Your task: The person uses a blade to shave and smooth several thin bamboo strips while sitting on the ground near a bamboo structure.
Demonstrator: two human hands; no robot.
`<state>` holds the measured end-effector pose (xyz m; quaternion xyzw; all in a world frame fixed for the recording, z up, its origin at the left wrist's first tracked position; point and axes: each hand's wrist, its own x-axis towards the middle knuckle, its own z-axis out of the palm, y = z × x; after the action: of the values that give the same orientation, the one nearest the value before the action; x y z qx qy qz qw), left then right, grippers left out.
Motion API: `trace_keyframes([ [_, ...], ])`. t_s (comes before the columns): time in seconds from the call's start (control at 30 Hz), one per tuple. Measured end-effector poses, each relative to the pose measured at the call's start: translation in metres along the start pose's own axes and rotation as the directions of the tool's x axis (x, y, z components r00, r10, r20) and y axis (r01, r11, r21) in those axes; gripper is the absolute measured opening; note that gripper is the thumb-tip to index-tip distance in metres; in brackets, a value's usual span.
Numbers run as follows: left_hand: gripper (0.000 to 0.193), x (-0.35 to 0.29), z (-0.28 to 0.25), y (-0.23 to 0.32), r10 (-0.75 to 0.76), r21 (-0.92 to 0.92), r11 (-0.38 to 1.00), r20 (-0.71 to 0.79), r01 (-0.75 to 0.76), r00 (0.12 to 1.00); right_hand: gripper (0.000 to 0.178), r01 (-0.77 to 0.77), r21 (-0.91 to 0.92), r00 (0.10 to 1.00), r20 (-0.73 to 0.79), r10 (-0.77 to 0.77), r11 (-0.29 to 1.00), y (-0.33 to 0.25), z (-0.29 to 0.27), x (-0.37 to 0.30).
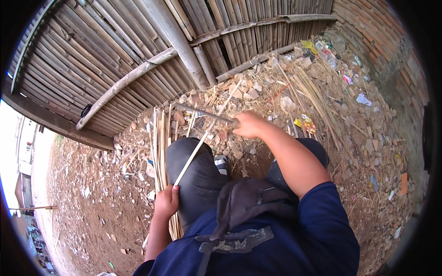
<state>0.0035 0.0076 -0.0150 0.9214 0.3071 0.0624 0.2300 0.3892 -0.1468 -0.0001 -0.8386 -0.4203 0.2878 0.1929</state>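
A long pale bamboo strip [195, 151] slants up and away across my left thigh. Its near end is in the closed fingers of my left hand [166, 201], beside the thigh. My right hand [250, 125] is wrapped round the handle of a long, thin, dark-bladed knife [200, 111], out in front of my knees. The blade points left and crosses the strip near its upper part; whether it bites into the strip I cannot tell. A bundle of split bamboo strips [160, 138] lies along the outside of my left leg, partly behind my left hand.
A slatted bamboo wall [124, 55] with a thick pole [177, 39] stands ahead, a brick wall [384, 32] at the far right. Stones, dry straw and litter cover the ground ahead. More long strips [317, 99] lie right of my right hand, near a yellow wrapper [307, 124].
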Motion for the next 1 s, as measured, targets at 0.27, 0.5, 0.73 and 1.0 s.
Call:
trace_keyframes([
  [0.27,0.043,0.002,0.006,-0.004,-0.021,-0.033,0.999,0.005,0.021,1.0,0.037,0.242,0.019,0.952,0.189,-0.241,0.97,0.004,0.013,0.003],
  [0.5,0.043,0.001,0.002,0.0,-0.012,-0.006,1.0,0.0,0.012,1.0,0.025,0.031,-0.053,0.997,-0.072,-0.035,0.998,0.004,-0.005,-0.004],
  [0.73,0.05,0.007,-0.004,-0.009,-0.056,-0.101,0.993,0.131,0.069,0.99,0.032,0.276,-0.067,0.959,0.086,-0.27,0.959,-0.003,0.007,-0.011],
  [1.0,0.051,0.011,-0.034,0.011,-0.159,-0.013,0.986,0.25,0.168,0.955,0.047,0.018,0.009,0.99,-0.14,-0.016,1.0,0.03,-0.001,0.008],
])
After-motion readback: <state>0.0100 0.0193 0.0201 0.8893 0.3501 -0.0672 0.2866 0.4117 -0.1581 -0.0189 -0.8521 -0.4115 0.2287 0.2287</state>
